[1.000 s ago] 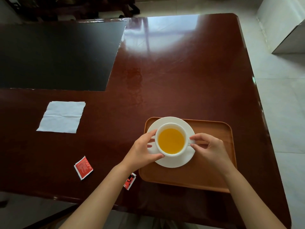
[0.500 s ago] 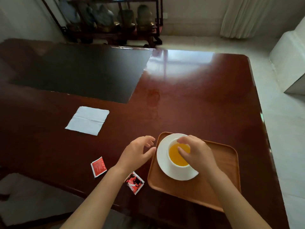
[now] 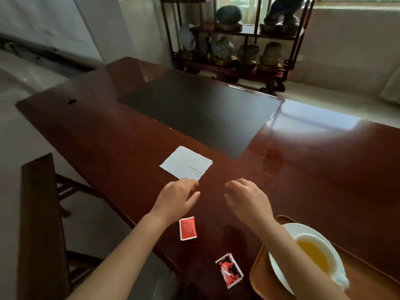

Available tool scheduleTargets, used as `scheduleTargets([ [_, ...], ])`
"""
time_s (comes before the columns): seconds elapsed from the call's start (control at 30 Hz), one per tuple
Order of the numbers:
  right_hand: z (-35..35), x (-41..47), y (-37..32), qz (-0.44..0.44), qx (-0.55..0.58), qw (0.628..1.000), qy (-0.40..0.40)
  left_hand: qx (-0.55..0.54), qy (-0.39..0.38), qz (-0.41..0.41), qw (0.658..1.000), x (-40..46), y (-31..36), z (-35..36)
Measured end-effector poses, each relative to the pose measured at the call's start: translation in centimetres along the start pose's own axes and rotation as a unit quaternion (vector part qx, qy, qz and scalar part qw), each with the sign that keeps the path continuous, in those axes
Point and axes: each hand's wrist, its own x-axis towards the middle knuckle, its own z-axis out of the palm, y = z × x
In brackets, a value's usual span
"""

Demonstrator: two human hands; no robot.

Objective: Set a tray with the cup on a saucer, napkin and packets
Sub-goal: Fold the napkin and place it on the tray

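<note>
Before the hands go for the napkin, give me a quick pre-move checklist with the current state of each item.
1. Cup seated on saucer, on the tray: ok.
2. Napkin flat on the table, unobstructed: ok.
3. Left hand empty, fingertips at the napkin's near corner: ok.
4. Right hand empty, clear of the cup: ok.
5. Both packets, one plain red, one patterned, on the tray: not ok, on the table.
6. Tray space for napkin: cannot tell, partly out of frame.

On the table (image 3: 313,169), the napkin (image 3: 186,163) lies farthest back, two packets (image 3: 187,228) (image 3: 229,270) nearer the front edge (well apart) — and to their right the tray (image 3: 368,282) carries the saucer (image 3: 279,271), the cup (image 3: 318,254) on it.
</note>
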Motion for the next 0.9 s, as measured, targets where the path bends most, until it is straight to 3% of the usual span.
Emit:
scheduleTargets([
  [0.23,6.1,7.1,-4.3,0.01,-0.041,0.999,-0.01,0.071,-0.007,-0.02,0.997,4.1,-10.1,0.3],
  [0.47,14.5,12.0,-5.8,0.111,-0.083,0.987,-0.075,0.071,-0.079,-0.02,0.994,8.7,-19.3,2.0],
  [0.73,20.0,14.8,-4.2,0.21,-0.137,0.966,-0.069,0.102,-0.168,-0.014,0.98,12.1,-23.0,5.8],
  [0.9,23.0,15.3,-3.1,0.223,-0.152,0.956,-0.118,0.079,-0.159,-0.095,0.979,12.3,-22.9,7.7],
])
